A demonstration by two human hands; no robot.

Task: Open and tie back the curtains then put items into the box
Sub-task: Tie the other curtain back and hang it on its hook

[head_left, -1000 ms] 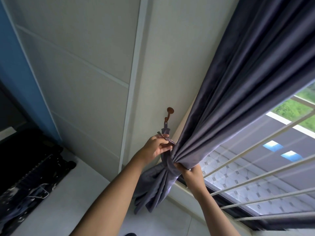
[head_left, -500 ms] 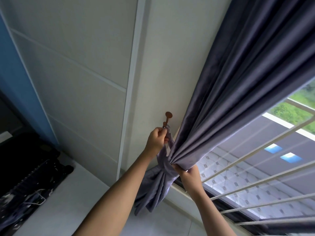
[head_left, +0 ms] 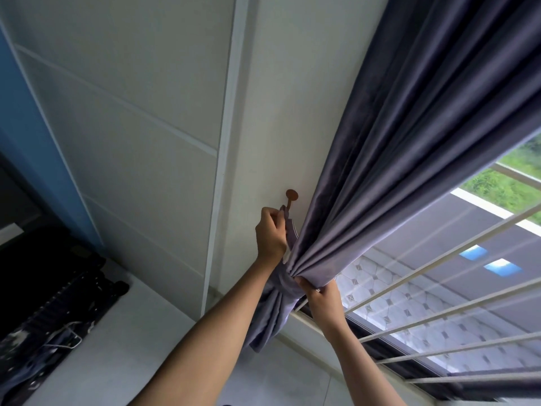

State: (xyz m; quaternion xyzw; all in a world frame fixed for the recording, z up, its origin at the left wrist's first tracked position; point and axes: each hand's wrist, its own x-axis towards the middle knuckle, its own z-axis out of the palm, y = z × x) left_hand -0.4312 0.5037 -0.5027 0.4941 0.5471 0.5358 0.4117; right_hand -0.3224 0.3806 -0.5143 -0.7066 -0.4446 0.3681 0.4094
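Observation:
A grey-purple curtain (head_left: pixel 409 148) hangs from the upper right and is gathered into a bunch beside the window. A matching tieback band (head_left: pixel 289 232) wraps that bunch. My left hand (head_left: pixel 270 232) pinches the band's upper end right under a brown wall hook (head_left: pixel 292 196). My right hand (head_left: pixel 320 291) grips the gathered curtain just below the band. The loose curtain tail (head_left: pixel 272 317) hangs down between my forearms. No box is in view.
White panelled wall (head_left: pixel 140 127) fills the left and centre. White window bars (head_left: pixel 439 294) cross the lower right with the outdoors behind. A dark bag or case (head_left: pixel 49 291) lies at the lower left on a pale surface (head_left: pixel 123 347). A blue wall strip (head_left: pixel 17 106) runs along the left edge.
My left hand has lifted the band's end from beside the curtain bunch up to just under the hook. My right hand has kept its grip on the gathered curtain.

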